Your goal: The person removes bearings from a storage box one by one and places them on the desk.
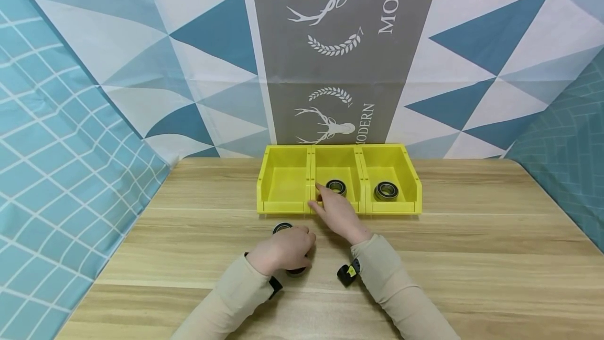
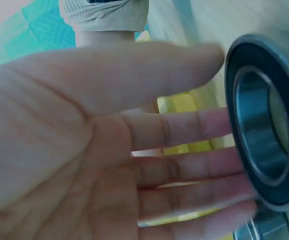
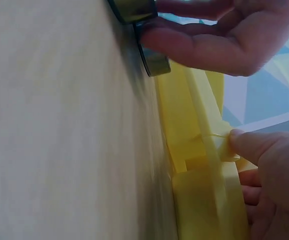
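Two black-and-silver ball bearings lie on the wooden table: one bearing [image 1: 283, 227] beyond my left hand [image 1: 288, 250], the other [image 1: 296, 272] partly hidden under it. In the left wrist view that hand's fingers [image 2: 189, 122] are stretched out, their tips close beside a bearing [image 2: 239, 60]; contact is unclear. My right hand [image 1: 337, 213] is at the front of the middle yellow bin [image 1: 336, 159], gripping its edge by the divider. Its thumb rests on the rim in the right wrist view, with fingers behind the wall. A bearing [image 1: 336, 187] lies inside that bin, beside those fingers.
The right yellow bin [image 1: 408, 198] holds one bearing [image 1: 386, 191]. The left bin [image 1: 285, 177] adjoins the middle one, all in a row near the table's back edge. A patterned cloth [image 1: 212, 83] hangs behind them.
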A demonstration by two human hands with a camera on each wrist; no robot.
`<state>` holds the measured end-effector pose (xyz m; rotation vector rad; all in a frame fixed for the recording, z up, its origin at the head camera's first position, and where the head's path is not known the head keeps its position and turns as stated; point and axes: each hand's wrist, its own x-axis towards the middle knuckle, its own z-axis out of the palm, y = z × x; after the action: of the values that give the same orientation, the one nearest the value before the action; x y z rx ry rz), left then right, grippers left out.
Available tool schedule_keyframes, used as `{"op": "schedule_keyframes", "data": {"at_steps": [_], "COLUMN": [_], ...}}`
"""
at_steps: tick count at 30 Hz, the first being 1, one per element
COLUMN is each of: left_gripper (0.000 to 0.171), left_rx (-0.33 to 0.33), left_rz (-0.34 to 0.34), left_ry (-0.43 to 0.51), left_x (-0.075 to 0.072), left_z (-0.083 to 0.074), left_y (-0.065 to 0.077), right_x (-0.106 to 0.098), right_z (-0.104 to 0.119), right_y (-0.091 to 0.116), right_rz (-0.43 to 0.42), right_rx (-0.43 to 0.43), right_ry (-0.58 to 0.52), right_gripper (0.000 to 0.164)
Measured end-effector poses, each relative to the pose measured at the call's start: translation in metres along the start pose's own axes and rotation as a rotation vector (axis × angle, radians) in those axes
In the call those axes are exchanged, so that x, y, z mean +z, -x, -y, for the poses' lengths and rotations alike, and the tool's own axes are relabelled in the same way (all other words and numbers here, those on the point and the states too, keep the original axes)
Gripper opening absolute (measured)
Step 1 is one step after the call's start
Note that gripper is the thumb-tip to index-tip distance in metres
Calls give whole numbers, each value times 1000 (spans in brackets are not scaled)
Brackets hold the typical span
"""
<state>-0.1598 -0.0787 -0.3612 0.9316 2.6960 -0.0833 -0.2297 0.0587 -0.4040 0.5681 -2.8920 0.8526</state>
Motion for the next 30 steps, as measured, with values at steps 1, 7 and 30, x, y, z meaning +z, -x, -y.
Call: {"op": "schedule_keyframes", "data": {"at_steps": [1,7,30], "left_gripper": [24,10,21], "left_rx": [9,-19,-134], "left_rz": [-25,-280,-483], "left_ry": [11,83,466], "left_x": [0,-5,22], "left_z": [1,16,77], "left_y": [-1,-7,-36], "right_x": [-1,-10,-11], "right_z": [0,-5,-20], "right_y": [0,-2,-5], "right_rz": [3,-20,-171], "right_rx": [-3,-39,58], "right_ry": [-15,-98,-85], "right_gripper": [58,49,40]}}
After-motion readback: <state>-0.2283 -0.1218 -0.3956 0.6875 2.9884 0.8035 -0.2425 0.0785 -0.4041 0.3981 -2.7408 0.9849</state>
